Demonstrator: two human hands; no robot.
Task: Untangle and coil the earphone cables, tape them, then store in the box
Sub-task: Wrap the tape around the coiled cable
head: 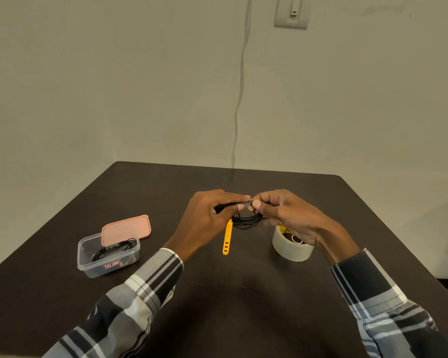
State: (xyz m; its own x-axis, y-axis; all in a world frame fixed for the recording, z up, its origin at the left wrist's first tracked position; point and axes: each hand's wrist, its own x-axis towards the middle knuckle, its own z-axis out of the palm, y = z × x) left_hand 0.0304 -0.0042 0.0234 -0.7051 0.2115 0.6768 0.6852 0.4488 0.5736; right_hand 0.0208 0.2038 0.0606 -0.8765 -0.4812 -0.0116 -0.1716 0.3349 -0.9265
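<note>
A coiled black earphone cable (246,220) hangs between my two hands above the middle of the dark table (243,285). My left hand (207,220) grips one side of the coil and my right hand (285,215) pinches it at the top, thumbs nearly touching. A roll of pale tape (292,250) stands on the table under my right hand. A clear plastic box (108,254) at the left holds another coiled black cable (114,249). A yellow strap (227,237) lies below the held coil.
The box's pink lid (126,228) leans against its far side. The wall behind carries a switch plate (292,12), and a thin cord (239,99) runs down it to the table's far edge. The table's right edge slants away past my right sleeve.
</note>
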